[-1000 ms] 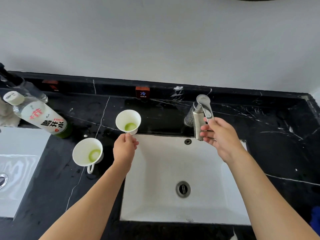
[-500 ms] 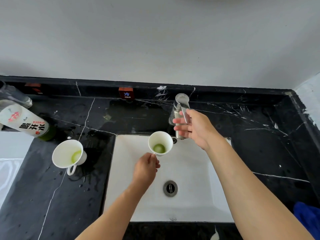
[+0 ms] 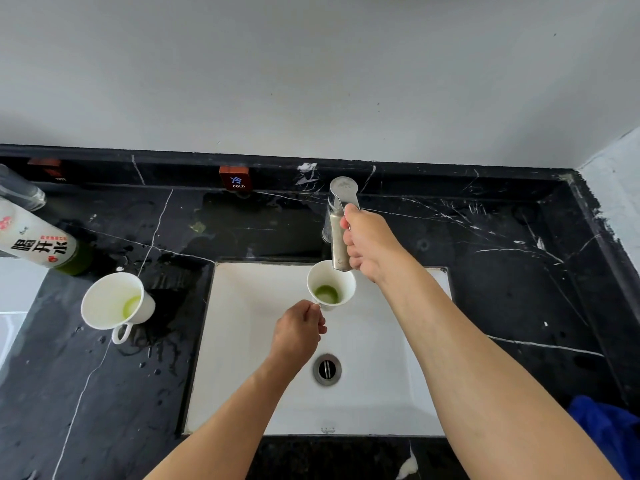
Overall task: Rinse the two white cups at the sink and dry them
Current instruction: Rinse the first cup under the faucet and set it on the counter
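My left hand [image 3: 298, 332] pinches the handle of a white cup [image 3: 330, 284] with green residue at its bottom. The cup is upright over the white sink [image 3: 249, 341], right under the spout of the metal faucet [image 3: 339, 223]. My right hand [image 3: 370, 244] is wrapped around the faucet's lever. No water stream is visible. A second white cup [image 3: 112, 301], also with green residue, stands on the black marble counter [image 3: 104, 393] left of the sink, handle toward me.
A white bottle with a green base [image 3: 38, 242] lies at the far left by a clear glass [image 3: 19, 190]. A blue cloth [image 3: 609, 434] sits at the counter's right front. A COLD label [image 3: 235, 180] is on the backsplash. Water drops spot the counter.
My left hand has carried the cup from the counter's edge over the sink to under the spout. My right hand stays on the faucet lever.
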